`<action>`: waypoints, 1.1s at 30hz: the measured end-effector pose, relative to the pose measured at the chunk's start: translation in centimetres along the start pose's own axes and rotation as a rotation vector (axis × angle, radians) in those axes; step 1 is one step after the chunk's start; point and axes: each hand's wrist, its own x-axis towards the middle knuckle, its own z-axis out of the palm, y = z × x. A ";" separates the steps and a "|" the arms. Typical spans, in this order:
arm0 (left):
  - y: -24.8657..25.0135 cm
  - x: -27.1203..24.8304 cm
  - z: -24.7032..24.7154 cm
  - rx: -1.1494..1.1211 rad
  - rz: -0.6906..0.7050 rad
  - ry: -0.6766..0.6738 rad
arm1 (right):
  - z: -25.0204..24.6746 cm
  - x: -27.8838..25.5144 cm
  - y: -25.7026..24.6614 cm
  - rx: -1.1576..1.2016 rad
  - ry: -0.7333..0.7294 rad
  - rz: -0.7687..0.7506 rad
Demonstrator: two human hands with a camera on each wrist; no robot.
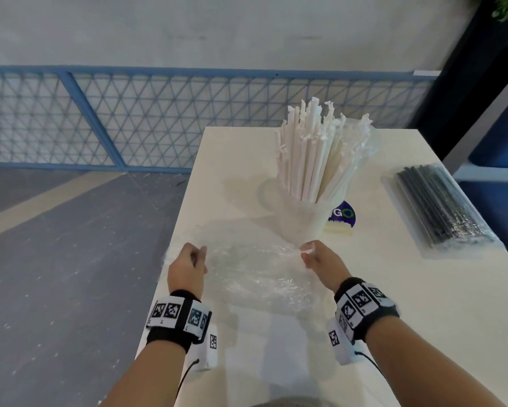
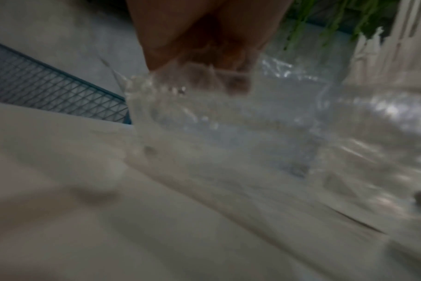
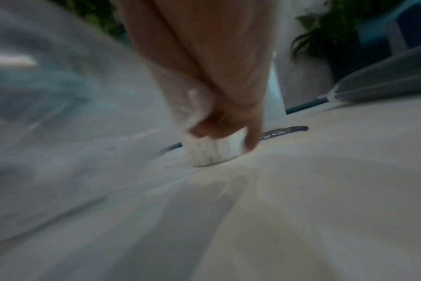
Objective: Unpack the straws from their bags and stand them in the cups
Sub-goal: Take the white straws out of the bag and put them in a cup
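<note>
A white cup (image 1: 302, 221) stands mid-table, packed with white paper-wrapped straws (image 1: 311, 154). In front of it a crumpled, empty clear plastic bag (image 1: 255, 271) is stretched between both hands just above the table. My left hand (image 1: 192, 258) grips the bag's left end with curled fingers; in the left wrist view the fingers (image 2: 204, 62) bunch the clear plastic bag (image 2: 216, 117). My right hand (image 1: 311, 254) pinches the bag's right end close to the cup's base. In the blurred right wrist view a white bunched piece (image 3: 212, 150) sits under the fingertips (image 3: 250, 136). A sealed bag of black straws (image 1: 440, 207) lies at the right.
The white table (image 1: 408, 318) has its left edge just beside my left hand, with grey floor below. A purple round sticker (image 1: 345, 214) lies behind the cup. A blue mesh fence (image 1: 129, 118) runs beyond the table. A dark planter stands at the far right.
</note>
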 end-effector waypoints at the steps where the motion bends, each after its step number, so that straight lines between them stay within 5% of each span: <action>1: -0.1 -0.1 0.1 -0.019 0.002 -0.022 | 0.1 0.0 0.1 -0.086 0.111 -0.017; 3: -0.2 -0.5 0.4 -0.064 0.006 -0.064 | 0.6 -0.8 -0.6 -0.265 0.380 -0.125; 5: -0.1 -0.8 0.6 -0.097 0.003 -0.098 | 1.6 -1.8 -1.6 -0.420 0.452 -0.335; 7: 0.3 -0.7 0.5 -0.108 -0.017 -0.172 | 3.4 -2.4 -2.1 -0.625 0.238 -0.397; 10: 1.1 0.2 0.2 -0.037 -0.059 -0.327 | 5.1 -1.8 -1.0 -0.822 -0.208 -0.159; 12: 2.0 1.3 -0.2 0.042 -0.085 -0.394 | 5.5 -1.5 -0.5 -0.860 -0.372 -0.055; 17: 3.6 4.3 0.7 0.397 -0.058 -0.541 | 6.4 -1.2 -0.7 -0.926 -0.430 -0.057; 21: 3.4 6.3 1.6 0.482 -0.036 -0.391 | 6.5 -1.0 -0.3 -0.893 -0.483 0.000; 26: 1.5 8.1 -1.7 0.482 -0.183 -0.269 | 5.4 -1.1 0.3 -0.856 -0.517 0.037; 28: 2.7 7.1 -1.7 0.504 -0.053 -0.214 | 5.3 -1.1 0.4 -0.859 -0.523 0.044; 30: 4.7 5.3 -1.0 0.547 0.268 -0.241 | 5.3 -1.1 0.5 -0.869 -0.521 0.046; 33: 5.5 1.3 0.5 0.809 0.655 -0.524 | 5.4 -1.1 0.6 -0.876 -0.523 0.043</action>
